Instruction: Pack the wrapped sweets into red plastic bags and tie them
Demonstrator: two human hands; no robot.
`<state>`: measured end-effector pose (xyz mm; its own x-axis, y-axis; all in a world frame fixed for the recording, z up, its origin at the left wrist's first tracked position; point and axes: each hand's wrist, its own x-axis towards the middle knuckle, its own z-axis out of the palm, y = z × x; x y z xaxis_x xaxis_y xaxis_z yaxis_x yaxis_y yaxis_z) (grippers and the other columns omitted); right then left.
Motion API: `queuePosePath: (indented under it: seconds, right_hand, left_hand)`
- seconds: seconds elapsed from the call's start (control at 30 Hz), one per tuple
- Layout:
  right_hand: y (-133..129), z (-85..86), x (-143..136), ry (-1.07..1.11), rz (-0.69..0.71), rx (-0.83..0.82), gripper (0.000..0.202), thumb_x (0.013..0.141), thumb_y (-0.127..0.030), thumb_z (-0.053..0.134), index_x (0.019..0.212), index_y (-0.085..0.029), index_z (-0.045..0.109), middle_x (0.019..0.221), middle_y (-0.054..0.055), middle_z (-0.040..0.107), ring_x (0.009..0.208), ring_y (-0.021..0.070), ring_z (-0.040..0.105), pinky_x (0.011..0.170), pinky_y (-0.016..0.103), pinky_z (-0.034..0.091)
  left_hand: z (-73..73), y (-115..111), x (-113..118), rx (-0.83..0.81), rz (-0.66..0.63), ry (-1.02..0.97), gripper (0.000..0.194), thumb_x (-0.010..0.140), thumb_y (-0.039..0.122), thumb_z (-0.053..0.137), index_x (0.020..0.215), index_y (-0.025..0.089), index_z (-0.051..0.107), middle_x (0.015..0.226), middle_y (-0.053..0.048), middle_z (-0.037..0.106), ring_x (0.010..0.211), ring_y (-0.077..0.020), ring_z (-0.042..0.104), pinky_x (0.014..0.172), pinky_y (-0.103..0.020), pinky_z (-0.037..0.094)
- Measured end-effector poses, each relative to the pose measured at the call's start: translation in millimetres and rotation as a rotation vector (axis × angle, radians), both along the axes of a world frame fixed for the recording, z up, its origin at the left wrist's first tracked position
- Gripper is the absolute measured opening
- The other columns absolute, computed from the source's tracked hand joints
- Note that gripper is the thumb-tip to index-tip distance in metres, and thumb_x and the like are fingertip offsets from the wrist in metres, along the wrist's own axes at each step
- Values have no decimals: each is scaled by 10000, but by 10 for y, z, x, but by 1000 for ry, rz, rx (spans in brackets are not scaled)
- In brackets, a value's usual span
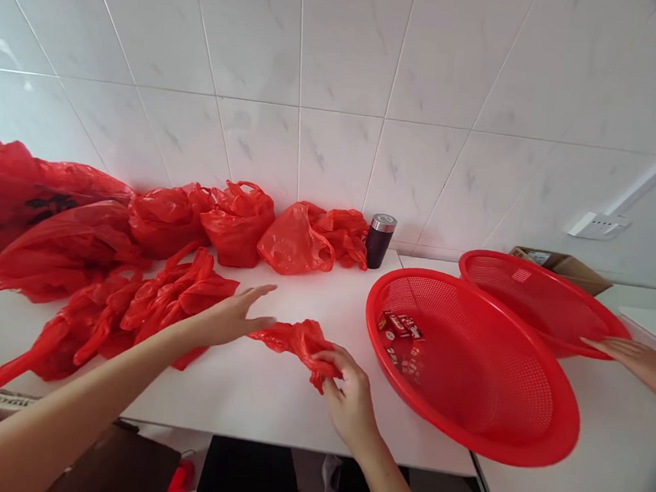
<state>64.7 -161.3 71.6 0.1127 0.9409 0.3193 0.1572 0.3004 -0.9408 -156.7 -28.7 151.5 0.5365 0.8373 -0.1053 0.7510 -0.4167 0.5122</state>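
My right hand [351, 397] pinches one end of a crumpled red plastic bag [302, 342] above the white table. To the left, my left hand [238, 315] has its thumb and fingers spread, near the bag's other end and apart from it. Behind my left forearm lies a pile of limp red plastic bags [168, 301]. On the right a large red plastic basket [481, 397] with perforated sides holds several small red packets [404, 327] at its left side.
Filled red bags [238, 227] line the tiled wall beside a dark tumbler [380, 241]. Another person's hand [618, 348] touches a second red basket [541, 299]; a cardboard box [567, 268] stands behind it. Below the table's front edge is a dark box [119, 465].
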Motion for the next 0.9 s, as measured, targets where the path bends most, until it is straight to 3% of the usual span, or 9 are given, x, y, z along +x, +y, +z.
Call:
queuePosePath:
  seconds: [0.13, 0.2, 0.27, 0.37, 0.47, 0.6, 0.7, 0.8, 0.9]
  right_hand:
    - [-227, 232, 62, 88, 31, -15, 261, 795, -89, 469, 947, -212, 641, 1163, 62, 598, 759, 121, 600, 606, 221, 494]
    - [-376, 320, 129, 173, 70, -46, 174, 843, -163, 495, 920, -209, 645, 1174, 63, 594, 644, 86, 556, 562, 216, 470]
    - [-519, 374, 205, 262, 71, -72, 142, 874, -233, 516, 907, -208, 651, 1217, 66, 582, 540, 49, 486, 509, 212, 439]
    - [-656, 409, 283, 299, 8, -64, 130, 861, -251, 562, 913, -221, 678, 1222, 66, 592, 585, 74, 531, 527, 222, 459]
    - [-686, 422, 288, 262, -81, 5, 147, 831, -220, 592, 917, -248, 708, 1151, 51, 633, 881, 170, 623, 736, 270, 523]
    - [-718, 425, 355, 247, -105, -48, 214, 822, -260, 640, 1025, -267, 708, 1136, 50, 642, 1058, 208, 587, 897, 319, 497]
    - [-834, 446, 550, 350, -98, -144, 330, 771, -314, 719, 1095, -263, 691, 979, 40, 648, 881, 172, 612, 784, 289, 526]
    - [-1011, 531, 753, 482, -166, -160, 378, 703, -338, 783, 1065, -262, 706, 837, 9, 584, 735, 125, 571, 686, 252, 523]
    - [-1169, 654, 817, 523, -226, -165, 375, 677, -337, 803, 1032, -267, 705, 800, -8, 532, 654, 96, 521, 606, 226, 499]
  left_hand:
    - [38, -304, 418, -30, -64, -116, 552, 794, 510, 590, 1303, 304, 532, 1307, -68, 583, 1157, -273, 554, 911, -357, 453]
    - [-28, -357, 480, 2, -118, -45, 313, 809, 433, 584, 1057, 267, 677, 1074, -49, 691, 998, -255, 616, 874, -357, 454]
    - [-67, -375, 480, -23, -110, -55, 250, 856, 403, 517, 863, 225, 692, 891, -40, 708, 863, -226, 633, 835, -351, 460]
    - [-13, -459, 496, -155, -86, -243, 301, 868, 456, 513, 964, 204, 646, 987, -58, 686, 929, -216, 616, 852, -347, 470]
    - [92, -647, 634, -511, -305, -391, 498, 783, 433, 660, 1221, 225, 543, 1194, -80, 626, 1046, -226, 594, 851, -338, 489]
    - [84, -709, 857, -689, -474, -362, 415, 681, 237, 733, 1089, 206, 663, 967, -30, 706, 862, -200, 642, 735, -278, 495]
    - [0, -483, 828, -711, -408, -380, 263, 697, 198, 677, 953, 188, 736, 807, -26, 722, 715, -181, 640, 650, -260, 478]
    - [-90, -278, 616, -647, -180, -554, 176, 679, 193, 700, 848, 172, 745, 768, -39, 723, 676, -176, 634, 636, -257, 472]
    - [-203, -312, 385, -648, -3, -802, 165, 672, 216, 746, 827, 163, 725, 753, -40, 704, 656, -157, 612, 637, -249, 470]
